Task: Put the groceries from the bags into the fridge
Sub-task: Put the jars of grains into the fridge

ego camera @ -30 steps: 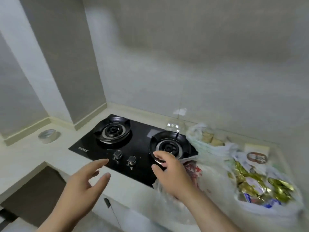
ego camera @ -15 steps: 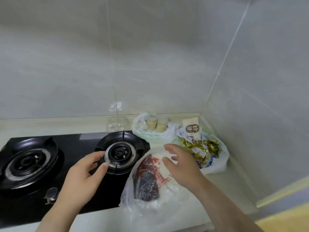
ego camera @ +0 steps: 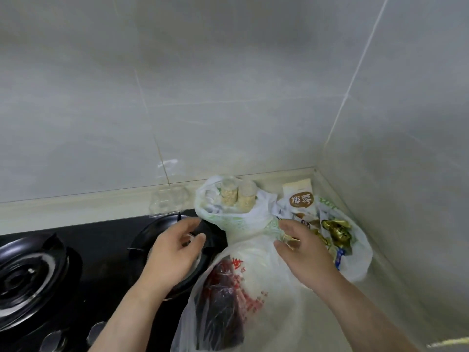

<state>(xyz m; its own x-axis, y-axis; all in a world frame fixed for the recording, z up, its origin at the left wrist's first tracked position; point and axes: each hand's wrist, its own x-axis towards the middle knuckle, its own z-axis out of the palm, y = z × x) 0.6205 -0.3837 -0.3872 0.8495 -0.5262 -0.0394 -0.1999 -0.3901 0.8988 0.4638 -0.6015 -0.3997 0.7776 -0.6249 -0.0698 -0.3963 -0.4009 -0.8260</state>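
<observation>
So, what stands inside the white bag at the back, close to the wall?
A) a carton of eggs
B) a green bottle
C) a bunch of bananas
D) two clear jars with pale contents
D: two clear jars with pale contents stand upright, side by side, in the open top of the back bag.

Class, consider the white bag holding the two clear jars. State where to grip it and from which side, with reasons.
Probably the loose rim of the white bag, gathered from above: its mouth gapes upward and the jars stand upright, so squeezing its sides might tip them.
</observation>
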